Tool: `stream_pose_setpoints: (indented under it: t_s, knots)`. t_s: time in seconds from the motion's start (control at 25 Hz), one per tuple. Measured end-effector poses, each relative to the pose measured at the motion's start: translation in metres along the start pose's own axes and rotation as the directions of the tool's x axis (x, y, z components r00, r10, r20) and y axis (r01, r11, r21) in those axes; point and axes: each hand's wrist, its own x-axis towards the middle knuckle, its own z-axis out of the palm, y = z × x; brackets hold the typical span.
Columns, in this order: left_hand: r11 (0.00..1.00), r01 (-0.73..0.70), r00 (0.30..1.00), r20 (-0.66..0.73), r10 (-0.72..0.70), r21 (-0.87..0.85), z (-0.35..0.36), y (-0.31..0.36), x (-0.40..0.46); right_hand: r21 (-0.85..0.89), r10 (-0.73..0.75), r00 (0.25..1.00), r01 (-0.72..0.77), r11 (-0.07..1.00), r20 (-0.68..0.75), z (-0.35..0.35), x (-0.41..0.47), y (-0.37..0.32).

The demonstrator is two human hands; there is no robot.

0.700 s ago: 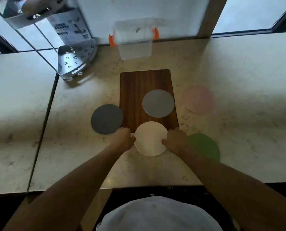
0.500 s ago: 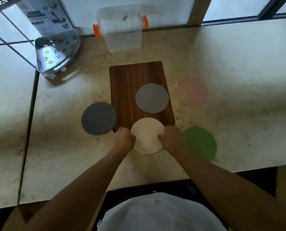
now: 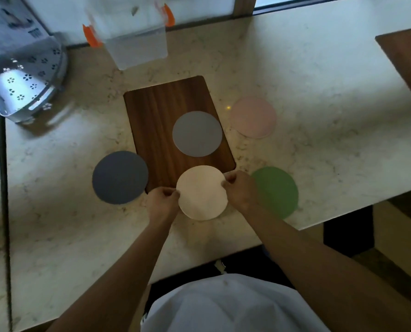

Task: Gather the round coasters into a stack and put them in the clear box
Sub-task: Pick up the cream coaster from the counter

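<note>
Several round coasters lie spread on the marble counter. A cream coaster (image 3: 201,192) overlaps the near edge of a wooden board (image 3: 161,121). My left hand (image 3: 162,203) pinches its left rim and my right hand (image 3: 239,191) pinches its right rim. A light grey coaster (image 3: 197,133) rests on the board. A dark grey coaster (image 3: 120,177) lies left of the board, a pink coaster (image 3: 253,116) to its right, and a green coaster (image 3: 277,191) sits partly behind my right hand. The clear box (image 3: 137,41) with orange clips stands at the back, blurred.
A perforated metal rack (image 3: 24,77) stands at the back left beside a printed card. A second wooden board's corner (image 3: 408,53) shows at the far right. The counter's front edge (image 3: 331,218) runs close below the green coaster. A seam (image 3: 4,188) splits the counter on the left.
Both hands have closed their fingers on the cream coaster's rims. The view has tilted and shifted, and the coasters keep their places.
</note>
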Motion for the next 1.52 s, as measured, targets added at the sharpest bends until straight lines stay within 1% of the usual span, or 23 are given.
stream_pose_setpoints:
  t_s: [0.16, 0.32, 0.4, 0.52, 0.6, 0.68, 0.84, 1.0, 1.24, 1.32, 1.4, 1.52]
  knots:
    - [0.999, -0.019, 0.999, 0.050, 0.022, -0.050, 0.017, 0.013, -0.010, 0.127, 0.071, 0.997, -0.069, 0.989, -0.006, -0.031, 0.005, 0.026]
    - [0.991, -0.050, 0.989, 0.134, 0.067, -0.125, 0.054, 0.043, -0.027, 0.150, 0.131, 0.990, -0.123, 0.981, -0.049, -0.074, 0.013, 0.064]
    - [0.992, -0.080, 0.983, 0.160, 0.095, -0.094, 0.076, 0.056, -0.034, 0.126, 0.147, 0.984, -0.134, 0.983, -0.097, -0.097, 0.018, 0.082]
    - [0.993, -0.097, 0.973, 0.204, 0.108, -0.059, 0.109, 0.070, -0.042, 0.123, 0.163, 0.979, -0.148, 0.981, -0.124, -0.127, 0.022, 0.110]
    - [0.992, -0.126, 0.970, 0.211, 0.122, 0.009, 0.126, 0.074, -0.046, 0.115, 0.176, 0.975, -0.161, 0.980, -0.137, -0.137, 0.025, 0.123]
    - [0.988, -0.143, 0.970, 0.206, 0.129, 0.055, 0.136, 0.074, -0.048, 0.116, 0.183, 0.972, -0.167, 0.979, -0.145, -0.140, 0.027, 0.131]
    - [0.992, -0.112, 0.979, 0.179, 0.100, 0.057, 0.147, 0.075, -0.054, 0.081, 0.160, 0.974, -0.148, 0.986, -0.161, -0.139, 0.031, 0.141]
    - [0.992, -0.092, 0.982, 0.171, 0.076, 0.085, 0.152, 0.077, -0.056, 0.076, 0.177, 0.971, -0.167, 0.983, -0.161, -0.136, 0.034, 0.146]
    - [0.977, -0.103, 0.981, 0.179, 0.069, 0.187, 0.158, 0.077, -0.055, 0.051, 0.180, 0.968, -0.173, 0.984, -0.177, -0.136, 0.033, 0.152]
    - [0.966, -0.131, 0.978, 0.187, 0.090, 0.222, 0.159, 0.079, -0.056, 0.034, 0.172, 0.970, -0.169, 0.985, -0.173, -0.136, 0.033, 0.152]
    - [0.944, -0.186, 0.974, 0.182, 0.139, 0.274, 0.161, 0.079, -0.058, -0.007, 0.151, 0.973, -0.155, 0.988, -0.176, -0.137, 0.032, 0.150]
    - [0.913, -0.244, 0.968, 0.143, 0.208, 0.328, 0.164, 0.080, -0.065, -0.114, 0.114, 0.972, -0.139, 0.984, -0.207, -0.137, 0.027, 0.146]
